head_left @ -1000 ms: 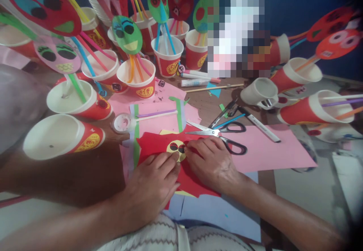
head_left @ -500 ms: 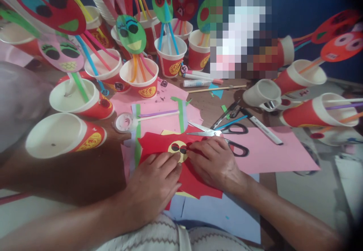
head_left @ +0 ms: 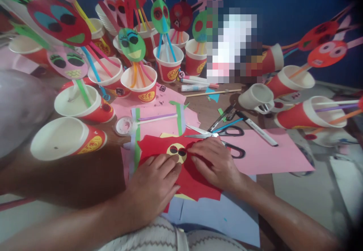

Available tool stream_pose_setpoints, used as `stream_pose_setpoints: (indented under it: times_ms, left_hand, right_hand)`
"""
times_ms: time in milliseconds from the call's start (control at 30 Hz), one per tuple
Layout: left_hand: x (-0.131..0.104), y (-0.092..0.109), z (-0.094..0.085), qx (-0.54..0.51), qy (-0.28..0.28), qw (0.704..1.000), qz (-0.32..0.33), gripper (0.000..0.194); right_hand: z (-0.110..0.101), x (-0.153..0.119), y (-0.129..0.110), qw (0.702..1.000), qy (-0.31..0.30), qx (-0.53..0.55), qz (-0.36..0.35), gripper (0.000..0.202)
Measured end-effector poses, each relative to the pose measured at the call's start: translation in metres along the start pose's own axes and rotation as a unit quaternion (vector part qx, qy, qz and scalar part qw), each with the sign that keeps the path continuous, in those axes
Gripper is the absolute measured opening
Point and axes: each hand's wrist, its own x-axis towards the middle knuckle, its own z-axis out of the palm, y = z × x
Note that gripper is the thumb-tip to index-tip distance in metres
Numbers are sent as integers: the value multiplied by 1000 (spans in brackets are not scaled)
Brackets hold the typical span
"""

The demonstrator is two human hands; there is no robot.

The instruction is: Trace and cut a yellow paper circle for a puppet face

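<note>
A small yellow paper circle [head_left: 181, 161] with two dark round eyes [head_left: 178, 151] lies on a sheet of red paper [head_left: 195, 183] before me. Fingers bent and close together, my left hand [head_left: 155, 179] holds the circle down by its lower edge. My right hand [head_left: 215, 162] rests on the red paper at the right, its fingertips beside the right eye and its thumb apart from them. Just beyond this hand lie scissors [head_left: 217, 134] with black handles, blades parted and pointing left. Yellow paper shows under the red sheet's edges.
Red-and-white paper cups [head_left: 68, 139] stand and lie around the back and sides, several holding straws topped with paper faces [head_left: 132, 45]. Pink paper [head_left: 286, 149], a marker [head_left: 261, 130], a tape roll [head_left: 124, 125] and a white mug [head_left: 256, 96] are nearby. Pale blue paper [head_left: 218, 217] lies nearest me.
My right thumb has drawn back from the yellow circle, down and to the right. My left hand keeps its place on the circle. The view has shifted slightly.
</note>
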Motion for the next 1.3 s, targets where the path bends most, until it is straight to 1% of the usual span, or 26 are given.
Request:
stream_pose_setpoints:
  times_ms: [67, 167, 233, 333, 433, 600, 700, 833, 900, 1067, 1167, 1300]
  left_hand:
    - [0, 0, -1, -5, 9, 1000, -5, 30]
    - [-2, -1, -3, -14, 25, 999, -20, 28]
    - [-4, -4, -2, -29, 52, 998, -20, 27]
    - [-8, -8, 0, -46, 89, 995, -14, 25]
    - [-10, -11, 3, -31, 71, 997, -16, 32]
    - [-10, -10, 5, 32, 44, 998, -11, 46]
    - [-9, -9, 5, 45, 22, 999, -5, 52]
    - [-7, -10, 5, 42, 11, 999, -13, 51]
    - [-7, -10, 6, 40, 9, 999, -16, 51]
    - [-7, -12, 6, 29, -11, 999, -30, 55]
    - [-9, -12, 6, 27, 8, 999, -31, 54]
    - [-12, -12, 9, 33, 40, 998, -33, 49]
  right_hand:
    - [-1, 0, 2, 999, 25, 31, 15, 19]
    - [-2, -1, 4, 999, 37, 34, 5, 20]
    - [-3, -1, 6, 999, 33, 25, -1, 21]
    - [-6, 0, 10, 999, 45, 6, -1, 21]
    - [-9, 2, 14, 999, 51, -9, -3, 22]
    - [-7, 2, 14, 999, 13, -43, -16, 21]
    - [-4, 3, 9, 995, 10, -86, -42, 21]
    - [2, 2, -1, 986, -8, -147, -71, 21]
    - [4, 1, -4, 984, -32, -164, -68, 23]
    - [8, 0, -6, 981, -91, -166, -49, 31]
    - [9, 3, -9, 978, -109, -175, -44, 32]
    - [13, 5, -16, 975, -115, -184, -39, 26]
